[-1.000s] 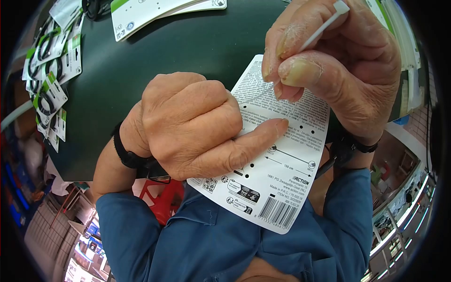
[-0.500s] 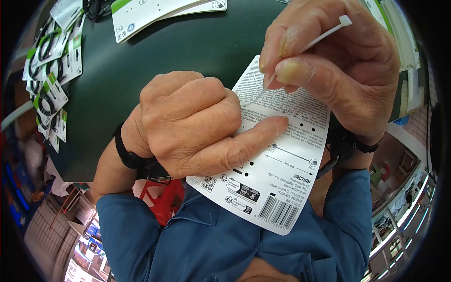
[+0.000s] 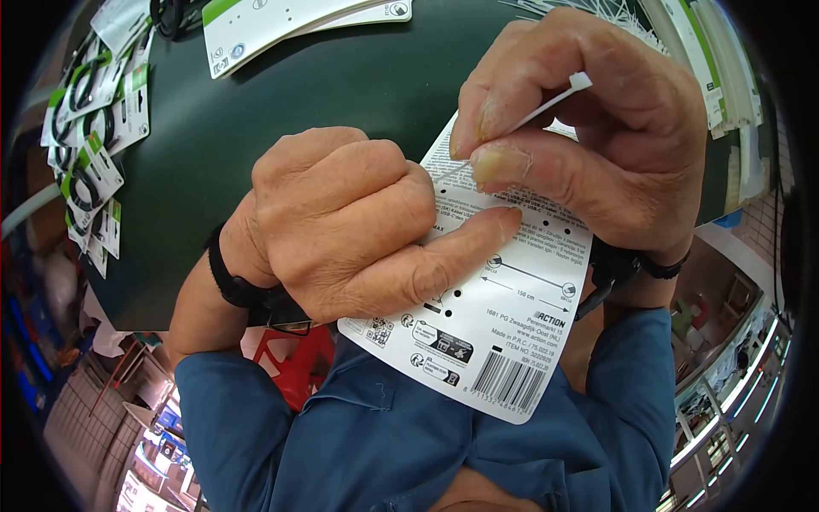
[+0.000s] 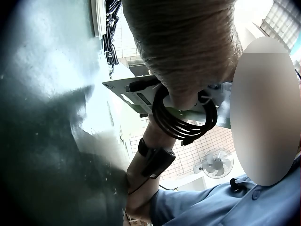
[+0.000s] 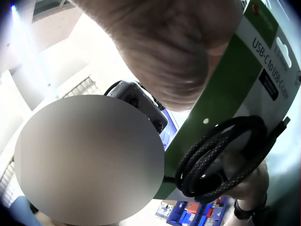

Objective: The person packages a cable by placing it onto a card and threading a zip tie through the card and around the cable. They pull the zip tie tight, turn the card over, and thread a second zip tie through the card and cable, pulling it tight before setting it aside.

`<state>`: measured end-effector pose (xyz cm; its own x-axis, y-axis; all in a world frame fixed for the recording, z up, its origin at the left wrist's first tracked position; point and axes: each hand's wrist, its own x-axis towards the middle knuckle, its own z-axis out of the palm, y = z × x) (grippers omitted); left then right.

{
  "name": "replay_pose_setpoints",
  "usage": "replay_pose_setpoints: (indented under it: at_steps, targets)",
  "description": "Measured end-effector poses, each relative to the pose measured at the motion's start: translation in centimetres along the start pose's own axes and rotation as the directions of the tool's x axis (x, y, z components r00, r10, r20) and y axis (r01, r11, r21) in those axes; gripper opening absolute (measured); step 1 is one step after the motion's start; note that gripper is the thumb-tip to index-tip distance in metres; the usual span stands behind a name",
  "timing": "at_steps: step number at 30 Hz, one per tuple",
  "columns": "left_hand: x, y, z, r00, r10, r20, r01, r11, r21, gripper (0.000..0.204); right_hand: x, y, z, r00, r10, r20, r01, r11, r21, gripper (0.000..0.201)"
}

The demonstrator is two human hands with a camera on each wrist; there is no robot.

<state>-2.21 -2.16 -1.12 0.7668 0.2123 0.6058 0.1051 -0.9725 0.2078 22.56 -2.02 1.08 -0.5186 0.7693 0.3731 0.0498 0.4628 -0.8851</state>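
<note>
A white packaging card (image 3: 499, 320) with printed text, small holes and a barcode is held face down over the dark green table (image 3: 256, 145). My left hand (image 3: 358, 230) grips its left side, thumb laid flat across the back. Under the card a coiled black USB cable (image 4: 181, 117) (image 5: 221, 160) sits against the green front, fingers curled round it. My right hand (image 3: 589, 145) pinches a thin white cable tie (image 3: 546, 101) between thumb and forefinger, its tip at a hole near the card's top edge.
Several carded black cables (image 3: 90, 128) lie in a heap at the table's left edge. More white cards (image 3: 281, 21) lie at the back, with a bundle of white ties and card stacks (image 3: 725, 77) at the right. A red stool (image 3: 294, 358) stands below.
My right hand has moved down and left with the cable tie, bringing its tip from above the card down to the card's top holes. The left hand has stayed put.
</note>
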Motion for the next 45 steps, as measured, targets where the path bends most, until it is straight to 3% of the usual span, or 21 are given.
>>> replay_pose_setpoints:
  at_steps: [4, 6, 9, 13, 15, 16, 17, 18, 19, 20, 22, 23, 24, 25, 26, 28, 34, 36, 40, 43, 45]
  targets:
    - [-0.2, -0.1, 0.3, 1.0, -0.003, -0.024, 0.002, 1.0, -0.008, 0.043, 0.0, -0.4, 0.7, 0.992, 0.098, -0.074, -0.085, 0.983, 0.163, 0.012]
    - [-0.1, -0.1, 0.2, 1.0, -0.004, -0.019, 0.004, 1.0, -0.005, 0.041, 0.7, -0.1, -0.3, 0.989, 0.026, 0.143, -0.022, 0.999, -0.032, 0.019]
    - [0.3, -0.3, 0.4, 0.998, 0.007, -0.059, -0.007, 1.0, -0.002, 0.039, 0.1, -0.6, 0.4, 0.998, 0.051, 0.037, -0.052, 0.998, 0.02, 0.019]
    - [0.6, -0.4, 0.6, 0.993, -0.027, -0.116, 0.022, 0.999, -0.047, 0.041, 0.2, -0.9, -0.1, 0.992, 0.075, 0.1, -0.069, 0.996, -0.064, 0.02]
    - [0.9, -0.7, 0.2, 0.991, -0.11, -0.079, 0.098, 0.985, -0.146, 0.043, 0.2, -0.9, 0.6, 0.958, 0.18, -0.222, -0.145, 0.976, 0.164, 0.026]
    - [0.9, -1.2, 0.8, 0.977, -0.13, -0.171, 0.116, 0.989, -0.093, 0.044, 0.5, -0.7, 0.6, 0.946, 0.094, -0.311, -0.068, 0.993, 0.093, 0.025]
    - [1.0, -1.4, 0.7, 0.959, -0.208, -0.195, 0.182, 0.973, -0.143, 0.042, 1.2, -0.8, 1.4, 0.824, 0.08, -0.562, -0.041, 0.996, 0.081, 0.02]
    - [1.0, -1.5, 0.4, 0.933, -0.286, -0.217, 0.246, 0.95, -0.192, 0.041, 2.1, -0.9, 2.1, 0.64, 0.059, -0.766, -0.015, 0.998, 0.064, 0.018]
    - [0.6, -1.7, 0.5, 0.93, -0.285, -0.23, 0.247, 0.952, -0.181, 0.041, 2.2, -0.4, 2.3, 0.541, 0.031, -0.841, 0.101, 0.99, 0.102, 0.014]
    - [-0.3, -1.8, 0.9, 0.928, -0.283, -0.24, 0.306, 0.95, 0.064, 0.036, 1.7, 0.1, 1.7, 0.553, 0.021, -0.833, 0.109, 0.989, 0.098, 0.014]
    - [-1.4, -2.0, 1.5, 0.923, -0.285, -0.26, 0.383, 0.763, 0.521, 0.027, 0.1, 0.7, -0.3, 0.74, -0.262, -0.619, 0.161, 0.963, -0.215, 0.017]
    - [-1.3, -2.0, 1.4, 0.918, -0.286, -0.274, 0.392, 0.754, 0.527, 0.027, 0.1, 0.9, -0.1, 0.752, -0.33, -0.571, 0.226, 0.942, -0.248, 0.014]
    - [-0.8, -2.0, 1.4, 0.767, -0.528, -0.365, 0.585, 0.809, 0.059, 0.024, 0.2, 1.0, -0.2, 0.783, -0.402, -0.476, 0.272, 0.908, -0.319, 0.02]
    - [-0.3, -1.9, 1.5, 0.582, -0.751, -0.312, 0.619, 0.658, -0.428, 0.021, 0.4, 0.9, 0.2, 0.809, -0.437, -0.395, 0.293, 0.88, -0.373, 0.022]
    - [0.3, -1.9, 1.4, 0.575, -0.751, -0.325, 0.618, 0.659, -0.429, 0.021, 0.5, 0.8, 0.7, 0.83, -0.463, -0.311, 0.316, 0.849, -0.423, 0.025]
    - [1.4, -1.7, 1.3, 0.261, -0.959, -0.113, 0.321, 0.197, -0.927, 0.022, 0.8, 1.0, 1.5, 0.839, -0.523, -0.151, 0.377, 0.758, -0.533, 0.03]
    - [1.5, -1.7, 1.5, 0.196, -0.978, -0.073, 0.254, 0.123, -0.959, 0.025, 2.2, 1.9, 3.7, 0.848, -0.522, -0.087, 0.294, 0.601, -0.743, 0.045]
    - [1.4, -1.8, 1.6, 0.239, -0.965, -0.112, 0.245, 0.172, -0.954, 0.024, 2.2, 2.0, 3.8, 0.871, -0.485, -0.075, 0.265, 0.594, -0.76, 0.04]
    - [0.8, -2.1, 1.9, 0.221, -0.968, -0.12, 0.271, 0.18, -0.946, 0.027, 1.8, 2.6, 4.3, 0.86, -0.508, -0.043, 0.318, 0.602, -0.733, 0.034]
    - [1.2, -2.6, 2.1, 0.257, -0.91, -0.327, 0.38, 0.406, -0.831, 0.025, 1.8, 2.3, 4.8, 0.828, -0.56, -0.011, 0.383, 0.582, -0.718, 0.031]
    - [1.0, -2.4, 2.1, 0.238, -0.92, -0.31, 0.436, 0.387, -0.813, 0.025, 1.5, 1.4, 5.4, 0.82, -0.572, 0.015, 0.394, 0.546, -0.739, 0.031]
